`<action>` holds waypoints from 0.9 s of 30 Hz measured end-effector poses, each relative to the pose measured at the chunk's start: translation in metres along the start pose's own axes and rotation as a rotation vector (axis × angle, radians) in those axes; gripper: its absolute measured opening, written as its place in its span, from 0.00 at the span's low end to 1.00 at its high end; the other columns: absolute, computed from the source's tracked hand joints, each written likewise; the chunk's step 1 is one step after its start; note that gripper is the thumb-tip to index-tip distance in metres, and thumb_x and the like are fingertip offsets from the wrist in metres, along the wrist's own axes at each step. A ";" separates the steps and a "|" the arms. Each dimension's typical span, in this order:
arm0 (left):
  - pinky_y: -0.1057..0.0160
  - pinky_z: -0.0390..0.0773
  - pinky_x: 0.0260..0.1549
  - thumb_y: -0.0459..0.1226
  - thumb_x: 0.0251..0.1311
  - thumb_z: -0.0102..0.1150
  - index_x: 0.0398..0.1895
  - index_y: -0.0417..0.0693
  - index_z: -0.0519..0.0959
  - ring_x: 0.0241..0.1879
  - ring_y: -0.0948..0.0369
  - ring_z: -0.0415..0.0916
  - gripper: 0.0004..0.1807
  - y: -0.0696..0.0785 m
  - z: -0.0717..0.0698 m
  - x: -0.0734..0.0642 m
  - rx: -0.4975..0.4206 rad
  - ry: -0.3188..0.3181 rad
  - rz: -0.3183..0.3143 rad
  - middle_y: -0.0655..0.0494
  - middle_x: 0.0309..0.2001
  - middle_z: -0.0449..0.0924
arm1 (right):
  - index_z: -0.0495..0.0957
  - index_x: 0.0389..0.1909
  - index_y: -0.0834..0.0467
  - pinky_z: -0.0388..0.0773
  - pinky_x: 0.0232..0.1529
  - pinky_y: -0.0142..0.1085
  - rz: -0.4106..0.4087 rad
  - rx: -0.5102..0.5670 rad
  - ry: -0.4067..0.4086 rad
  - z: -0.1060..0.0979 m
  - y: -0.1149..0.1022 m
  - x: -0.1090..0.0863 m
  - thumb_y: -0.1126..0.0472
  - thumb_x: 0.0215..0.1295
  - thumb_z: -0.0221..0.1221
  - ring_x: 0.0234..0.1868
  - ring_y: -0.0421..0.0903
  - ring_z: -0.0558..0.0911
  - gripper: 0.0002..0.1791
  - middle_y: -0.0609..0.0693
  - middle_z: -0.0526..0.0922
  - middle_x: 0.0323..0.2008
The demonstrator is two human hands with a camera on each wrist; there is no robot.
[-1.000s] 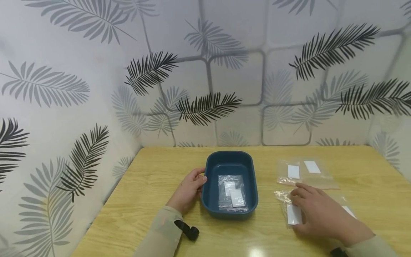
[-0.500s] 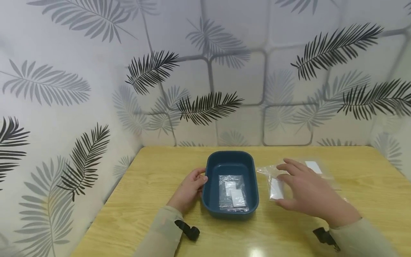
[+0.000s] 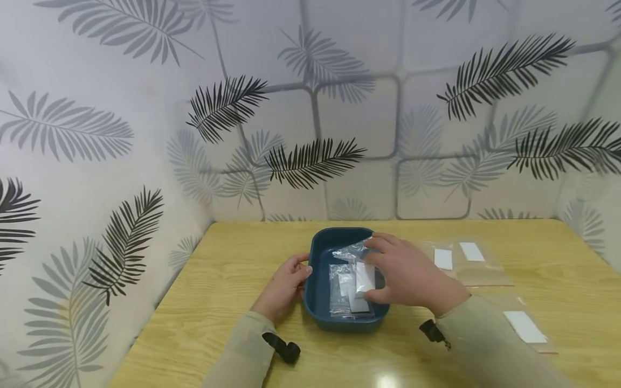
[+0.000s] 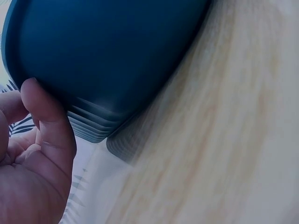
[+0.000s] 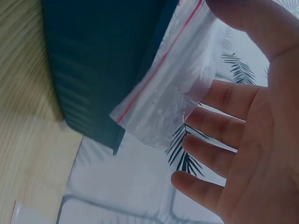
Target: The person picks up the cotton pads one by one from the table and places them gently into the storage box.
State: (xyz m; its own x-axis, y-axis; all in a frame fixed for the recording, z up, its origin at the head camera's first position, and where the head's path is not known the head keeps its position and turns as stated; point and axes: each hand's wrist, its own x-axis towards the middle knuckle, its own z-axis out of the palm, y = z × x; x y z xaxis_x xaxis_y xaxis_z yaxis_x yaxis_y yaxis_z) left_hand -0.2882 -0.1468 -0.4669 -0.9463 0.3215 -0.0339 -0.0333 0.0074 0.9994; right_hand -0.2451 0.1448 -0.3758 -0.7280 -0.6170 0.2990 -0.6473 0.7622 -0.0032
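One dark-blue bin (image 3: 346, 325), rectangular and round-cornered, stood on the wood-grain desk (image 3: 242, 258); your left hand (image 3: 287, 285) pinched its rim. Six white rectangles (image 3: 525, 326) showed in clear, crinkled plastic: two inside the bin, three on the desk rightward, one in the red-striped zip bag (image 5: 163, 84) your right hand (image 3: 407, 272) pinched above the bin's opening. Front rim unobstructed; right rim crossed by your hand.

A yellowish wood-grained worktop (image 3: 237, 258) meets a pale back wall (image 3: 359, 124) patterned with grey and black fronds (image 3: 315, 164) over rounded grey outlines (image 3: 397, 188); the left wall (image 3: 53, 178) bears similar fronds, and a bright glare (image 3: 387, 381) shows low on the worktop
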 end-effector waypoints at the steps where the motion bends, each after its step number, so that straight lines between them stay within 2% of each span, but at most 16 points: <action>1: 0.64 0.79 0.32 0.37 0.77 0.50 0.73 0.43 0.64 0.34 0.58 0.76 0.25 0.000 0.000 0.000 -0.009 -0.003 -0.001 0.45 0.42 0.75 | 0.84 0.50 0.57 0.69 0.63 0.57 -0.004 -0.005 -0.004 0.001 -0.002 0.005 0.33 0.49 0.72 0.69 0.60 0.68 0.36 0.56 0.75 0.63; 5: 0.63 0.81 0.32 0.36 0.77 0.49 0.73 0.44 0.64 0.34 0.58 0.77 0.24 0.001 -0.001 0.000 -0.046 -0.019 -0.002 0.45 0.43 0.75 | 0.84 0.50 0.56 0.69 0.64 0.56 -0.004 -0.026 -0.034 0.009 -0.009 0.024 0.31 0.50 0.69 0.69 0.60 0.68 0.36 0.56 0.75 0.63; 8: 0.62 0.81 0.33 0.36 0.78 0.49 0.73 0.45 0.65 0.35 0.58 0.78 0.24 0.001 -0.001 0.000 -0.048 -0.021 -0.003 0.44 0.44 0.75 | 0.85 0.49 0.55 0.68 0.65 0.55 0.016 -0.037 -0.065 0.015 -0.013 0.035 0.30 0.51 0.68 0.70 0.59 0.67 0.36 0.55 0.75 0.63; 12: 0.61 0.82 0.36 0.37 0.78 0.49 0.73 0.45 0.65 0.38 0.56 0.79 0.24 0.001 -0.002 0.000 -0.043 -0.024 -0.006 0.42 0.46 0.76 | 0.85 0.48 0.55 0.70 0.63 0.54 0.037 -0.052 -0.067 0.019 -0.017 0.045 0.30 0.51 0.68 0.69 0.58 0.67 0.36 0.54 0.76 0.62; 15: 0.60 0.82 0.37 0.38 0.78 0.50 0.73 0.46 0.65 0.39 0.56 0.80 0.24 0.002 -0.001 -0.001 -0.043 -0.027 -0.010 0.43 0.46 0.76 | 0.85 0.48 0.56 0.72 0.61 0.54 0.045 -0.062 -0.054 0.019 -0.019 0.049 0.31 0.50 0.68 0.67 0.57 0.69 0.35 0.54 0.76 0.61; 21: 0.61 0.82 0.36 0.38 0.78 0.50 0.74 0.45 0.64 0.38 0.56 0.79 0.25 0.002 0.000 -0.001 -0.045 -0.025 -0.015 0.41 0.47 0.75 | 0.82 0.56 0.57 0.71 0.61 0.56 0.078 -0.044 -0.081 0.020 -0.018 0.049 0.32 0.52 0.67 0.68 0.58 0.67 0.39 0.56 0.74 0.64; 27: 0.62 0.81 0.34 0.37 0.77 0.50 0.74 0.43 0.64 0.36 0.57 0.78 0.25 0.001 0.000 -0.002 -0.037 -0.019 -0.006 0.40 0.46 0.75 | 0.82 0.56 0.57 0.72 0.59 0.56 0.104 -0.011 -0.103 0.017 -0.016 0.046 0.33 0.53 0.67 0.69 0.58 0.67 0.38 0.57 0.73 0.65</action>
State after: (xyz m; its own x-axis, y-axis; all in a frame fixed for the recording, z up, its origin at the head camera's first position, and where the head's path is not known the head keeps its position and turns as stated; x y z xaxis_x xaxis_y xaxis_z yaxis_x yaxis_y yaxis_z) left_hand -0.2868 -0.1475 -0.4662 -0.9398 0.3395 -0.0393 -0.0511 -0.0259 0.9984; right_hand -0.2722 0.1013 -0.3783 -0.8106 -0.5510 0.1985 -0.5651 0.8248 -0.0182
